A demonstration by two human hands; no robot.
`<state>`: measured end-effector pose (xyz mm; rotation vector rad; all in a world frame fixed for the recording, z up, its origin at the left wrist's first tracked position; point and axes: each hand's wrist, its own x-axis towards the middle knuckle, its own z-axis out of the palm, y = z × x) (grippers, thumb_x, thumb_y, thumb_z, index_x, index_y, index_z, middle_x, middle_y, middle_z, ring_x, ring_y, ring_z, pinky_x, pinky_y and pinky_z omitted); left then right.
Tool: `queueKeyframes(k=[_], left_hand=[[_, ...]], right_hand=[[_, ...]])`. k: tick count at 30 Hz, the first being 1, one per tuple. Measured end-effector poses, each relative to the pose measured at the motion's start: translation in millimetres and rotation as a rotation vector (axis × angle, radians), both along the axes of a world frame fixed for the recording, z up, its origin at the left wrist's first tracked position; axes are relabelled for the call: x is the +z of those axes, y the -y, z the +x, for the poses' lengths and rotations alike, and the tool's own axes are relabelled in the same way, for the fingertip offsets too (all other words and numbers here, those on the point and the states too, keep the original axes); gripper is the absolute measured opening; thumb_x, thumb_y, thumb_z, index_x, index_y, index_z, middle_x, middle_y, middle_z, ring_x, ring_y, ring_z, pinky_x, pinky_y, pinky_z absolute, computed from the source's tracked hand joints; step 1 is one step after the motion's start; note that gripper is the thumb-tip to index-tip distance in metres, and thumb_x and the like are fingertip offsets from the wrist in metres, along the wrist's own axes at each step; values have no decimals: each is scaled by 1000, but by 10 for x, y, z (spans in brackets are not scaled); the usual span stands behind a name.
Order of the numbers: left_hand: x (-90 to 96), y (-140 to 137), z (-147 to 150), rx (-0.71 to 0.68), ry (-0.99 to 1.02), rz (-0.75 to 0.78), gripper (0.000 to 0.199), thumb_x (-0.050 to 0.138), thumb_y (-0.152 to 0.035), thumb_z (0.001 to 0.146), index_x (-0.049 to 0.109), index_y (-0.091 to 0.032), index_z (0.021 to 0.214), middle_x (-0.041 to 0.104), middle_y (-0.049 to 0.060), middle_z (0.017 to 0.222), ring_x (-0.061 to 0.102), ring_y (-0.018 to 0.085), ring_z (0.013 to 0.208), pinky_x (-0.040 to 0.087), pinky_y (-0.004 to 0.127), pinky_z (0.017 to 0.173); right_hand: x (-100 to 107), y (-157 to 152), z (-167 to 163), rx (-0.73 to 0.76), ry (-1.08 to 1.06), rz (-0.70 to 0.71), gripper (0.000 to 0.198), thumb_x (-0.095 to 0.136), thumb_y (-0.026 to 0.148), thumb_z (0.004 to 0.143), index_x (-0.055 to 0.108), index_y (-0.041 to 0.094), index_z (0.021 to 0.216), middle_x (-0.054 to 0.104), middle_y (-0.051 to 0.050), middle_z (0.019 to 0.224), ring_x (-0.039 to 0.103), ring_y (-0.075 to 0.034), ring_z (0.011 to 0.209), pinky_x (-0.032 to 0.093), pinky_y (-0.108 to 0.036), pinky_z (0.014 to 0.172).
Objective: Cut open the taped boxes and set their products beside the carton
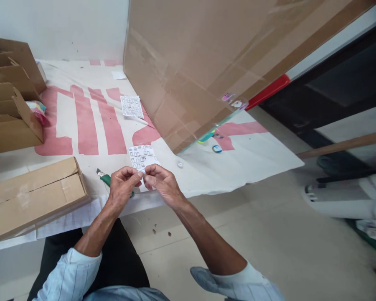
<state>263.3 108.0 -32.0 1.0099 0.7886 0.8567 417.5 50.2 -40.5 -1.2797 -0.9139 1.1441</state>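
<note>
My left hand (123, 184) and my right hand (163, 184) meet fingertip to fingertip over the front edge of the table. Both are closed in a pinch around a tiny pale piece, too small to make out. Beneath the fingers lies a white paper sheet (148, 154) with several small dark-outlined squares on it, partly covered by the hands. A green-handled utility knife (105, 179) rests beside my left hand, its blade end pointing away and its handle partly hidden. Farther back is a second paper sheet (131, 106) bearing many similar small marks.
A large taped cardboard sheet or box (188, 83) leans over the table's right part. A long closed carton (34, 196) lies at front left, with open cartons (12, 121) behind it. A small blue-and-white ring (217, 149) sits on the white-and-pink tablecloth (253, 163).
</note>
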Motion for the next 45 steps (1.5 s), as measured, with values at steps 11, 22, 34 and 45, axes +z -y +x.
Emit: queueKeyframes(k=[11,22,34,45], left_hand=[[-38,62,75,-79,62,62,45,89,-58,75,69,-18,72,68,1,64,63,15,63,54,29,67],[-192,112,113,-517,-856,1013,15,61,-11,96,74,-17,97,76,12,114,70,29,108,55,46,96],[-168,100,120,-741,-1071,1073,20,52,-9,101,71,-15,97,75,11,117,65,29,116,52,45,95],[-171,90,121,-746,-1058,1058,20,52,-10,102,70,-16,96,75,11,116,65,28,116,50,44,94]], right_hand=[[-129,51,-45,-125,46,68,31,80,52,83,70,23,80,65,2,61,57,-14,55,51,-30,58],[-334,-328,750,-105,688,-15,24,63,44,86,65,22,77,61,2,67,53,-16,63,44,-30,64],[-381,-634,914,59,1140,-174,17,60,31,93,75,23,91,76,-3,80,63,-19,73,40,-30,70],[-435,-680,838,-53,1328,-279,16,68,29,90,71,24,104,76,-2,82,65,-21,76,39,-30,68]])
